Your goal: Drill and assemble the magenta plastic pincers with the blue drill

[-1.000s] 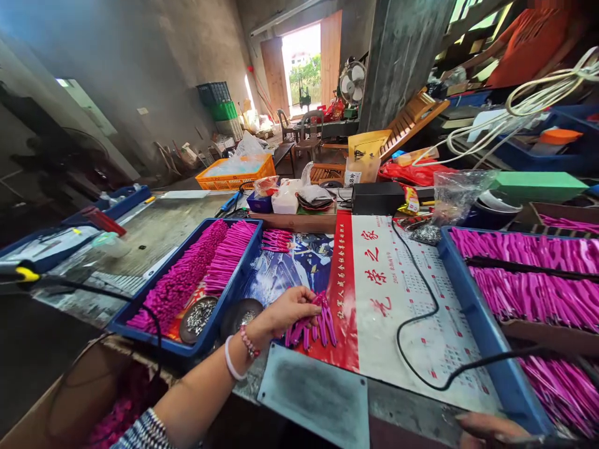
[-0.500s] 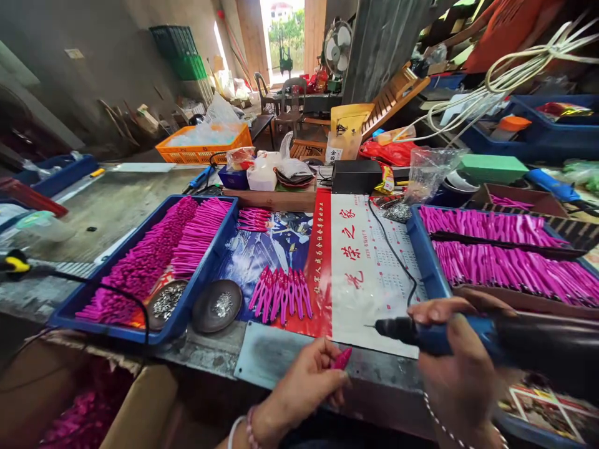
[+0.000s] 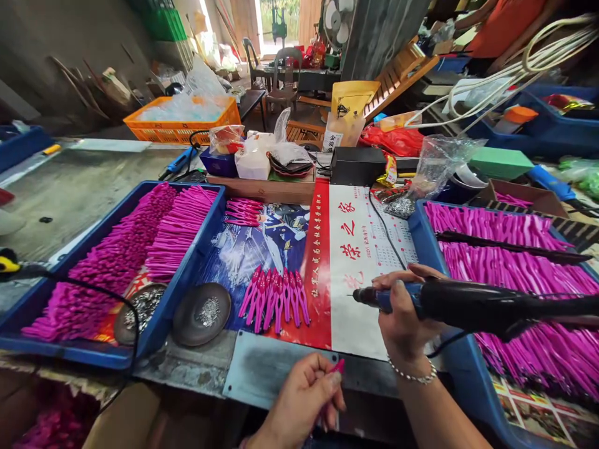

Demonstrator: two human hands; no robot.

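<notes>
My left hand point(image 3: 306, 388) is closed around a small glossy pink plastic piece point(image 3: 339, 366), most of it hidden by the fingers. It is over the front edge of the table, beside a grey metal plate point(image 3: 259, 368). In my right hand point(image 3: 406, 321) is a blue and black electric screwdriver point(image 3: 468, 300), held level with its thin bit pointing left. The bit touches nothing and hangs over a calendar poster point(image 3: 349, 324). Several pink pieces point(image 3: 276, 300) lie fanned out on the poster, with a smaller stack point(image 3: 244, 212) behind. A dark dish point(image 3: 185, 330) holds small silver parts point(image 3: 208, 312).
A blue tray point(image 3: 218, 215) of pink pieces stands at left, with a second dish of metal parts point(image 3: 145, 305) inside. Another blue tray point(image 3: 423, 234) of pink pieces is at right. Behind are a black box point(image 3: 356, 165) and an orange crate point(image 3: 182, 128). A person in orange point(image 3: 510, 31) stands far right.
My right hand has moved left and slightly up with the screwdriver, now clearer in view. My left hand still grips the pink piece, a little lower. The view has shifted slightly.
</notes>
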